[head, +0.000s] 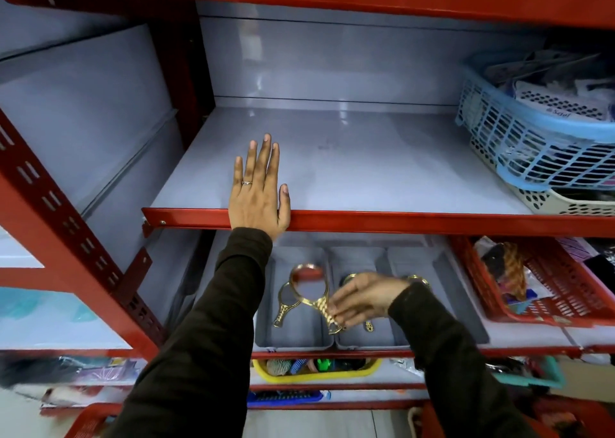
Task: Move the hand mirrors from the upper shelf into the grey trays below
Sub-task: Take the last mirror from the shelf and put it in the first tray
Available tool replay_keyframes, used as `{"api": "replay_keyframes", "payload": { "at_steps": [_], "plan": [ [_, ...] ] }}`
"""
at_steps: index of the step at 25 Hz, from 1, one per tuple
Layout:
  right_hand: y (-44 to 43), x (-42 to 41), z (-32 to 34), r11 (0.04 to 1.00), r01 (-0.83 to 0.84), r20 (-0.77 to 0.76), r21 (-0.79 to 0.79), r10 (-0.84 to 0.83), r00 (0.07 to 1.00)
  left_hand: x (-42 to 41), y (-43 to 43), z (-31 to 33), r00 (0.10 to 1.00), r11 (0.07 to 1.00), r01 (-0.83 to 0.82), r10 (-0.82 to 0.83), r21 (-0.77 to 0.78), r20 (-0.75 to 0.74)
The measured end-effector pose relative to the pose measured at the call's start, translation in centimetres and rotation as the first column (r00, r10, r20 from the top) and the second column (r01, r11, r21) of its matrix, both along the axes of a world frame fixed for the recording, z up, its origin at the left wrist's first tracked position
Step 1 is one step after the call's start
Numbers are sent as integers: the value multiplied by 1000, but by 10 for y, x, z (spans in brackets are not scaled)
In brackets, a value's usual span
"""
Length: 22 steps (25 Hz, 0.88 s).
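Note:
My left hand lies flat, palm down, fingers spread, on the grey upper shelf at its red front edge, holding nothing. My right hand grips the handle of a gold hand mirror over the left grey tray on the shelf below. A second gold mirror lies in that tray. More gold mirror parts show in the middle grey tray, partly hidden by my right hand. A third grey tray sits to the right. No mirrors show on the upper shelf.
Stacked blue and white baskets fill the upper shelf's right end. A red basket with goods sits right of the trays. A yellow tray of small items is on the shelf underneath. A red upright stands at left.

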State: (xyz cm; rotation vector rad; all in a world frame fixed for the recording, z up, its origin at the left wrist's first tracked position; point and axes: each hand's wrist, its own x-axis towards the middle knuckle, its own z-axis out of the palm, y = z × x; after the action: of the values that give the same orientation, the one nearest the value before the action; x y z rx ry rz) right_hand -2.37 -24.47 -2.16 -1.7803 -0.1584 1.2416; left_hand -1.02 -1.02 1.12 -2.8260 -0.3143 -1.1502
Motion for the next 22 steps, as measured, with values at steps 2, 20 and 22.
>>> {"api": "replay_keyframes", "payload": {
  "at_steps": [2, 20, 22],
  "plan": [
    [23, 0, -50, 988, 143, -73, -53, -147, 986, 1, 0, -1, 1000, 1000, 10, -10, 3, 0],
    [105, 39, -204, 860, 447, 101, -245, -436, 894, 7, 4, -4, 999, 999, 47, -48, 26, 24],
    [100, 34, -193, 846, 476, 115, -242, -462, 880, 7, 3, -3, 999, 998, 52, -52, 23, 8]
  ]
}}
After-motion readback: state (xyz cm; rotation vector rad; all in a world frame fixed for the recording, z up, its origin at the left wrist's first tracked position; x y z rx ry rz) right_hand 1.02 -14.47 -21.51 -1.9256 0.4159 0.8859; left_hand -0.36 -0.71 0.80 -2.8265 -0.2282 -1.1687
